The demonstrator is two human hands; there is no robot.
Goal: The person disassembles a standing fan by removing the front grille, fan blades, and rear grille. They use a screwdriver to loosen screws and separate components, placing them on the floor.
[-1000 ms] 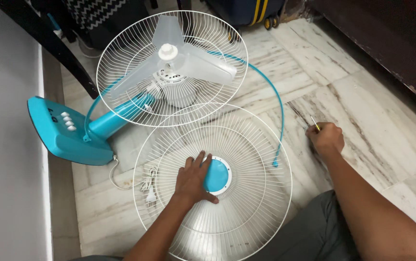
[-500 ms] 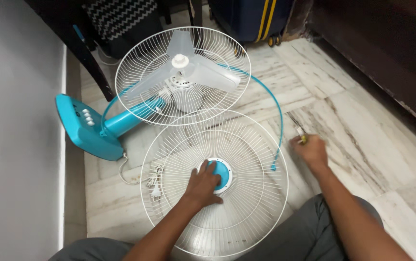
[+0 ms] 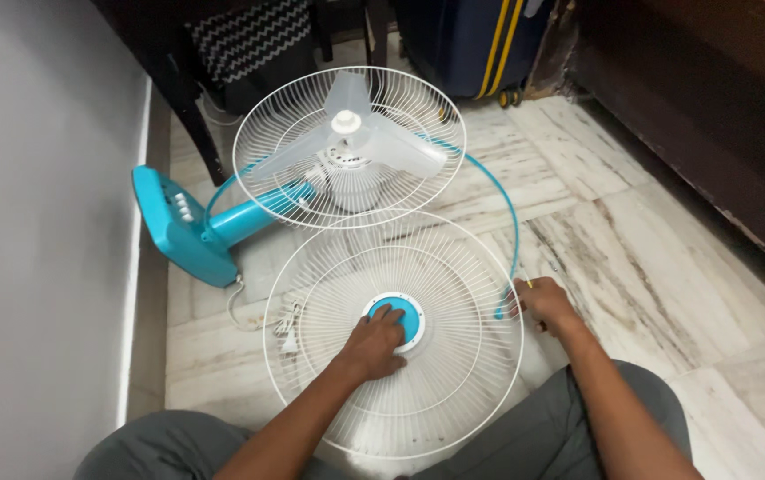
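Far left, the teal fan base [image 3: 174, 233] lies tipped on the marble floor [image 3: 667, 267], its rear guard and translucent blades [image 3: 351, 133] facing up. A white plug and cord [image 3: 289, 333] rest beside it. The detached front grille [image 3: 454, 373] lies flat on the floor just below. The left hand [image 3: 374, 342] presses flat, fingers spread, on its teal centre cap [image 3: 405, 313]. The right hand [image 3: 541, 302] closes at the grille rim near the teal rim band [image 3: 514, 227], pinching a small yellowish item; what it is cannot be told. The grille appears light, springy and easily bent; best held at rim or hub.
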